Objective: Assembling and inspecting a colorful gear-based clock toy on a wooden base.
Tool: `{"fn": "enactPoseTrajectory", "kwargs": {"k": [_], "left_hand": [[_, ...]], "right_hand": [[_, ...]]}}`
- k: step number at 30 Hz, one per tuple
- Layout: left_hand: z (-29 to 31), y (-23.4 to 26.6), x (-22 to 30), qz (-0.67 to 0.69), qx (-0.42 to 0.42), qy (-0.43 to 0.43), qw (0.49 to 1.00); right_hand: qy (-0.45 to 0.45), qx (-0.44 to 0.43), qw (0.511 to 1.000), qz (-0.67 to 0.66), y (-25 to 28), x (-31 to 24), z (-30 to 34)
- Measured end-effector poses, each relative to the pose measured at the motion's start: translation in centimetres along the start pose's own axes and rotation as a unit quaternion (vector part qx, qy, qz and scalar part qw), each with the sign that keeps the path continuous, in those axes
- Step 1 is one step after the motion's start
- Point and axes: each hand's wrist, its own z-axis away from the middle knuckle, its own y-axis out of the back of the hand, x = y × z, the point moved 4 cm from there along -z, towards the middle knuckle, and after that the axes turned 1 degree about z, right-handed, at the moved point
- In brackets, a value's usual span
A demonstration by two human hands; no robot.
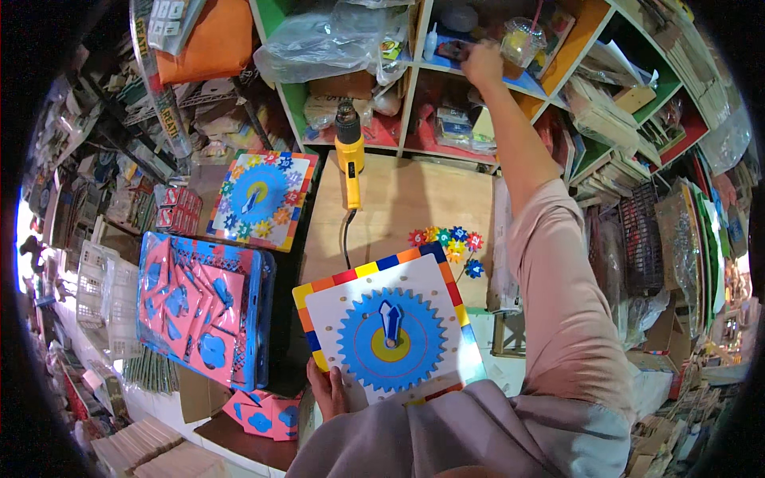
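Note:
My left hand (327,392) grips the lower left edge of a wooden gear clock board (319,317), tilted close to my body. The board has a white face and a rim of coloured blocks. On it sits a large blue gear (426,366) with a yellow centre and a blue-and-white arrow pointer (390,320). My right arm stretches up to the shelf, where my right hand (483,65) is closed beside a small dark-and-red object (454,50); what its fingers hold is hidden. Several small numbered gears (455,247) lie on the table right of the board.
A yellow heat gun (350,155) stands at the table's back. Another gear clock board (256,195) lies left, above bagged pink pieces (191,311) on blue trays. The cubby shelf (408,103) holds a plastic cup (522,41), a small white bottle (431,41) and plastic bags (327,44).

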Motion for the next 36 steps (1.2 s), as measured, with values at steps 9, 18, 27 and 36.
{"fn": "enactPoseTrajectory", "kwargs": {"k": [9,18,27,36], "left_hand": [[0.2,0.1,0.0,-0.004,0.006,-0.074,0.997],[0.8,-1.7,3.1,-0.087,0.003,-0.109,0.99],[1.1,-1.8,3.3,-0.106,-0.051,-0.125,0.985],[0.9,-0.9,1.3,-0.082,-0.029,-0.11,0.99]], "right_hand": [[-0.249,-0.052,0.612,-0.748,7.5,2.8,4.7],[-0.133,-0.364,0.665,-0.638,11.5,-8.1,25.0],[0.325,-0.289,0.799,-0.415,9.6,-13.9,35.8],[0.141,-0.172,0.87,-0.44,10.6,-7.2,34.5]]}}
